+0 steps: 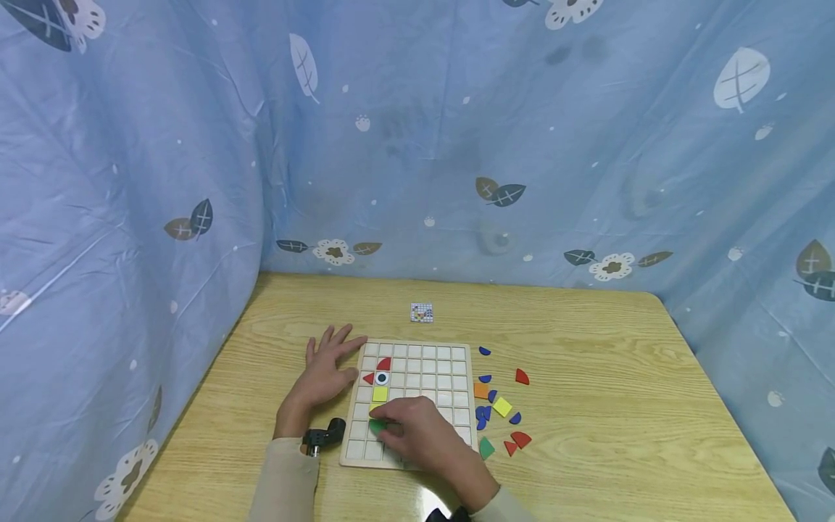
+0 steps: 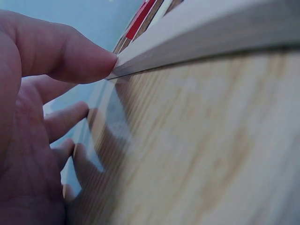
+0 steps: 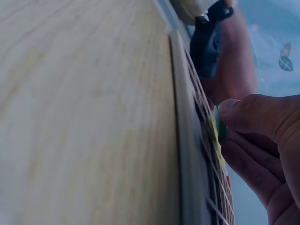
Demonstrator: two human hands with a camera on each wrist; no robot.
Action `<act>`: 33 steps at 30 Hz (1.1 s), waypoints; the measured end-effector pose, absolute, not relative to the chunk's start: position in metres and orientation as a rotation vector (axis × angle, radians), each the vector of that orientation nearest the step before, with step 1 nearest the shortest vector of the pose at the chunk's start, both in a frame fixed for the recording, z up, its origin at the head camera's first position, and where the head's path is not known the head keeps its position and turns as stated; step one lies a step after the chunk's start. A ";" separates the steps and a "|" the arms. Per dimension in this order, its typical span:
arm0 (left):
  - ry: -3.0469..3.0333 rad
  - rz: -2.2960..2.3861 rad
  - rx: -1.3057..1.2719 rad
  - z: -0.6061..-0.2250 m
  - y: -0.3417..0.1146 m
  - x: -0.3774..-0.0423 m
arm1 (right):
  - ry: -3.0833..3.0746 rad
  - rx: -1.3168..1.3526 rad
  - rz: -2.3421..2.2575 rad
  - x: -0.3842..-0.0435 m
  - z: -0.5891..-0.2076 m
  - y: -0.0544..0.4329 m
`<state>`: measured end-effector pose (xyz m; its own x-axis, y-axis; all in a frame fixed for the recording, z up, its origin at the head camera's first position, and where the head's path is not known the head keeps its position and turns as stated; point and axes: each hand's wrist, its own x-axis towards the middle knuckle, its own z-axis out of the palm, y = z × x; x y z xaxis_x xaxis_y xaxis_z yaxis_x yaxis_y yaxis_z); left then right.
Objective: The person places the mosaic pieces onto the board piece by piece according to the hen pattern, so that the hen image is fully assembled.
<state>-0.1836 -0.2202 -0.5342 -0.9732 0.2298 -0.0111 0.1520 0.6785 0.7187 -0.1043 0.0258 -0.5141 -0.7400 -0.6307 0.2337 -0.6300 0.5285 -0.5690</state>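
Note:
A square wooden grid board (image 1: pixel 446 354) lies on the table. My left hand (image 1: pixel 324 373) rests flat at its left side with fingers spread, the thumb touching the board's edge in the left wrist view. Over the lower left cells, my right hand (image 1: pixel 424 431) pinches a green piece (image 3: pixel 221 125) between thumb and fingers. In the left columns sit a red quarter-circle (image 1: pixel 385 363), a red triangle (image 1: pixel 369 378), a white tile with a black-ringed eye (image 1: pixel 381 378) and a yellow square (image 1: pixel 380 394). Below that, another yellow piece is partly hidden by my right fingers.
Right of the board lie loose pieces: several blue half-circles (image 1: pixel 485 351), an orange square (image 1: pixel 480 391), a yellow square (image 1: pixel 502 407), a green piece (image 1: pixel 486 448) and red pieces (image 1: pixel 521 439). A small patterned card (image 1: pixel 421 312) lies behind the board. Blue curtains (image 1: pixel 417 145) surround the table.

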 end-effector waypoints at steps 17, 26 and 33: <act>2.784 1.165 0.298 -0.534 -0.220 -0.185 | 2.798 -1.177 -0.945 -0.101 -0.517 0.021; 2.781 1.177 0.296 -0.535 -0.220 -0.185 | 2.692 -1.224 -0.997 -0.100 -0.516 0.022; 2.784 1.181 0.308 -0.536 -0.221 -0.184 | 2.681 -1.236 -1.052 -0.099 -0.518 0.029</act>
